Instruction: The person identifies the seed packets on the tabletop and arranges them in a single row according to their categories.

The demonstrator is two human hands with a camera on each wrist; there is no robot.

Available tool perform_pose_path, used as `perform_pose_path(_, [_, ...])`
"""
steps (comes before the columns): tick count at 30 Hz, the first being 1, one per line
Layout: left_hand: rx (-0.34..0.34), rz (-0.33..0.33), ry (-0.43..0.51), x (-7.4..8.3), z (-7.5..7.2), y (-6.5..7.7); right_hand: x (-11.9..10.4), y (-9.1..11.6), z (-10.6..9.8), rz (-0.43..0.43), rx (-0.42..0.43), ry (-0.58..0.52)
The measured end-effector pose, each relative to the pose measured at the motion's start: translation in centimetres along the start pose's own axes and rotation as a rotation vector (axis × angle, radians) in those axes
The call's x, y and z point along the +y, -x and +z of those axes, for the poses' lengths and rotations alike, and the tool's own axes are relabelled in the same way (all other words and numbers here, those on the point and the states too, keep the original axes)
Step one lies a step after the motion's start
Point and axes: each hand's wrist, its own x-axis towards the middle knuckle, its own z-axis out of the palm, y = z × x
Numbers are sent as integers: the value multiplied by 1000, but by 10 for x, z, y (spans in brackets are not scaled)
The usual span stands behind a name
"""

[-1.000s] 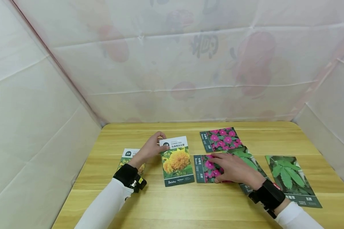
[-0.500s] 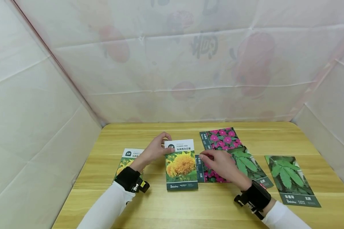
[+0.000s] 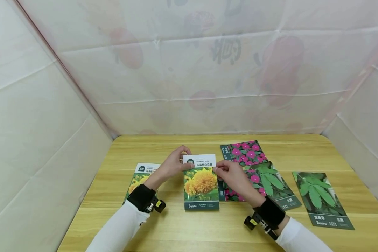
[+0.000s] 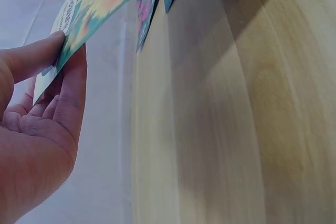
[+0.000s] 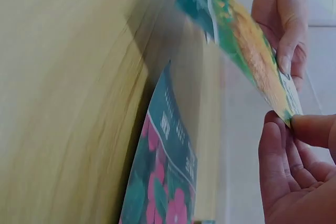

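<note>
A seed packet with a yellow sunflower picture is held up off the table between both hands. My left hand pinches its upper left edge, thumb on the front and fingers behind, as the left wrist view also shows. On the opposite edge my right hand pinches the packet between thumb and fingertips; the right wrist view shows this grip closely. Under and beside the right hand lies a pink-flower seed packet, partly hidden. Behind the left wrist a second sunflower packet lies partly covered on the table.
Another pink-flower packet lies farther back. A green-leaf packet overlaps the nearer pink one, and a second leaf packet lies at the right. The wooden table is enclosed by pale sheet walls.
My right hand has left the pink-flower packet, moved left and taken the sunflower packet's right edge. My left hand has carried that packet slightly right.
</note>
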Motion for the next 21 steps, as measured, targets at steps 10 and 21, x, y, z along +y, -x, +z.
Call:
perform_pose_path(10, [63, -61, 137, -17, -7, 8, -18, -5, 3, 49, 33, -70])
perform_pose_path(21, [131, -80, 117, -24, -19, 27, -14, -5, 10, 23, 37, -68])
